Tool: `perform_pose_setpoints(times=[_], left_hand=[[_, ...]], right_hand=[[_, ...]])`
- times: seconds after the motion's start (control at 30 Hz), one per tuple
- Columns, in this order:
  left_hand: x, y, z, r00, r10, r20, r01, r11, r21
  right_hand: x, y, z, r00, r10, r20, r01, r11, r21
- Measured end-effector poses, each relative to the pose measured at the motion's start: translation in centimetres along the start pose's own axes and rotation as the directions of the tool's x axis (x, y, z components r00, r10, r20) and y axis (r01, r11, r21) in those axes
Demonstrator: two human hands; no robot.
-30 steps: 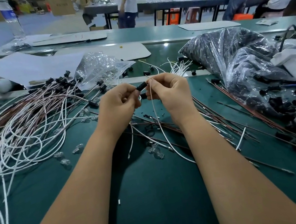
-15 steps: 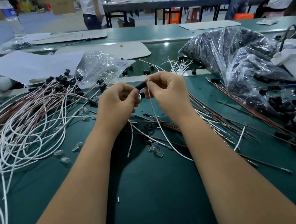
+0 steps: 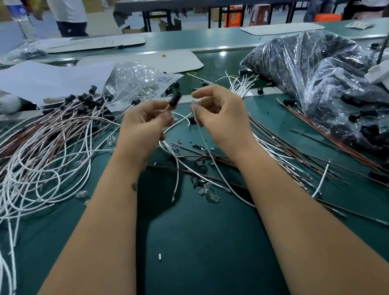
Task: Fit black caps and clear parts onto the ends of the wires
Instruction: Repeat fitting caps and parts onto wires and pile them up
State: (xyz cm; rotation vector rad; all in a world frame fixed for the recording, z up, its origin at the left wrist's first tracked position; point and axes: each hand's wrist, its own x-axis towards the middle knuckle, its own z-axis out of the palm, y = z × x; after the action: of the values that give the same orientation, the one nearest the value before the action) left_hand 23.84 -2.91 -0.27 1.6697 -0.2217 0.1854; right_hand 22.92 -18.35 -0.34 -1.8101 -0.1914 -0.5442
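Green matting covers the bench (image 3: 205, 259), and the widest bare stretch of it lies between the forearms, near the front edge. Above that patch the left hand (image 3: 143, 127) pinches a wire just behind a black cap (image 3: 174, 100), the cap tilted up and to the right. The right hand (image 3: 221, 115) — apart from the left, a small gap between them — pinches a thin white wire (image 3: 207, 150) that drops from its fingertips (image 3: 195, 108) down to the matting; whether a clear part sits at its tip is too small to tell. Left of the arms a big tangle of white wires (image 3: 16, 179) crowds the bench to its left edge. To the right, loose brown wires (image 3: 328, 152) fan out toward a bag of black caps (image 3: 316, 73). A clear bag (image 3: 138, 82) lies just beyond the hands.
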Motion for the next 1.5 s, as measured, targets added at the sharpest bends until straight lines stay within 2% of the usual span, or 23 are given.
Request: perform_pose_setpoints(times=[0.07,0.17,0.27,0.33,0.47,0.6,0.73,0.9,0.97,1.03,1.13,1.23,1.37,1.5], left_hand=[[0.0,-0.1,-0.6,0.996,-0.043,-0.081,0.035,0.995,-0.098],[0.1,-0.1,-1.9,0.968,-0.041,-0.246,-0.021,0.97,-0.243],[0.3,0.1,-3.2,0.906,-0.068,-0.417,-0.083,0.939,-0.333],[0.5,0.0,-3.6,0.875,-0.099,-0.474,-0.09,0.929,-0.36],[0.8,-0.2,-3.0,0.878,-0.109,-0.466,-0.056,0.943,-0.327],[0.9,-0.2,-2.4,0.898,-0.122,-0.422,-0.012,0.954,-0.301],[0.9,-0.3,-1.9,0.919,-0.1,-0.381,-0.004,0.965,-0.262],[0.9,-0.5,-0.8,0.956,-0.015,-0.293,-0.017,0.994,-0.105],[0.8,-0.7,-0.4,0.97,0.013,-0.242,-0.023,0.999,-0.041],[0.7,-0.9,0.0,0.982,0.045,-0.182,-0.044,0.999,0.008],[0.6,-1.3,0.3,0.995,0.068,-0.071,-0.061,0.993,0.099],[0.4,-1.5,0.3,0.998,0.066,0.004,-0.066,0.986,0.152],[0.1,-1.5,0.4,0.995,0.083,0.05,-0.09,0.982,0.168],[0.1,-1.5,0.4,0.995,0.08,0.059,-0.089,0.981,0.173]], right_hand=[[0.0,0.0,0.1,0.998,-0.01,0.062,0.016,0.996,-0.085],[-0.3,-0.3,0.5,0.981,-0.037,0.188,0.067,0.985,-0.158],[-0.8,-0.5,1.6,0.93,-0.015,0.368,0.101,0.971,-0.216],[-1.0,-0.4,2.4,0.895,-0.026,0.445,0.176,0.937,-0.301],[-1.0,-0.4,4.3,0.865,-0.055,0.499,0.298,0.856,-0.422],[-1.1,-0.3,5.6,0.85,-0.016,0.526,0.403,0.662,-0.632],[-1.1,-0.7,6.2,0.888,-0.059,0.456,0.39,0.621,-0.679],[-0.9,-0.6,6.8,0.908,0.04,0.417,0.319,0.579,-0.75],[-0.8,-0.4,6.2,0.935,0.019,0.353,0.252,0.666,-0.702],[-0.4,-0.2,4.8,0.978,0.033,0.206,0.096,0.807,-0.582],[0.3,0.2,2.1,0.987,0.16,-0.012,-0.158,0.956,-0.246],[0.6,0.7,0.3,0.958,0.271,-0.095,-0.27,0.962,0.023],[0.8,0.6,-0.3,0.925,0.379,-0.013,-0.349,0.864,0.363],[0.6,0.4,-0.2,0.921,0.385,0.064,-0.376,0.83,0.412]])
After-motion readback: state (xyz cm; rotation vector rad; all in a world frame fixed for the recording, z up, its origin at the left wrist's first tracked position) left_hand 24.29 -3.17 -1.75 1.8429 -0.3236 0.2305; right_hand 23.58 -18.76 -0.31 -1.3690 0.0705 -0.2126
